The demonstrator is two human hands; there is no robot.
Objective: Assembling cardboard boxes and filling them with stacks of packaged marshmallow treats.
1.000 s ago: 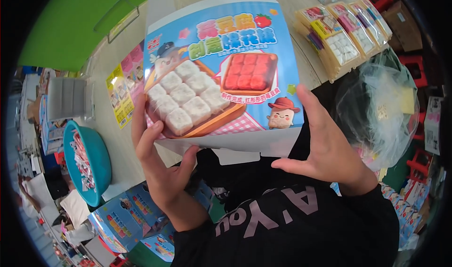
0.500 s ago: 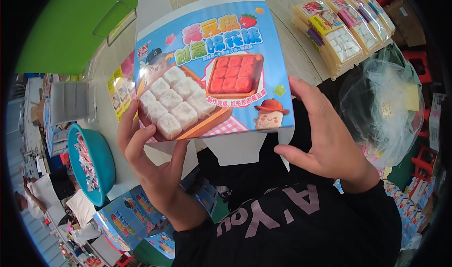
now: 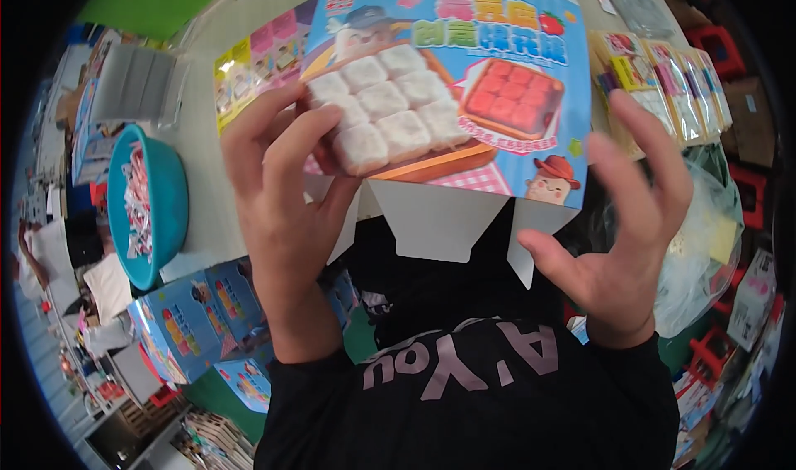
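Note:
A blue printed cardboard box [image 3: 381,167] is held up in front of me, its front showing white cubes on a tray. White flaps [image 3: 444,221] hang unfolded from its lower edge. My left hand [image 3: 278,167] grips the box's left edge, fingers on the printed front and thumb underneath. Beside the right edge is my right hand [image 3: 626,221], fingers spread and slightly blurred, holding nothing. Its thumb is near the small right flap [image 3: 522,246]; whether it touches cannot be made out. The back of the box is hidden.
A teal basin [image 3: 172,213] of small wrapped packets stands at the table's left edge. Yellow and pink printed packs [image 3: 232,76] lie behind the box. Clear-wrapped packs [image 3: 663,97] sit at right, above a clear plastic bag [image 3: 705,254]. More blue boxes [image 3: 186,329] are below left.
The box has shifted to the right in view and tilted clockwise, still in my left hand. My right hand has come off the right edge and its fingers have spread.

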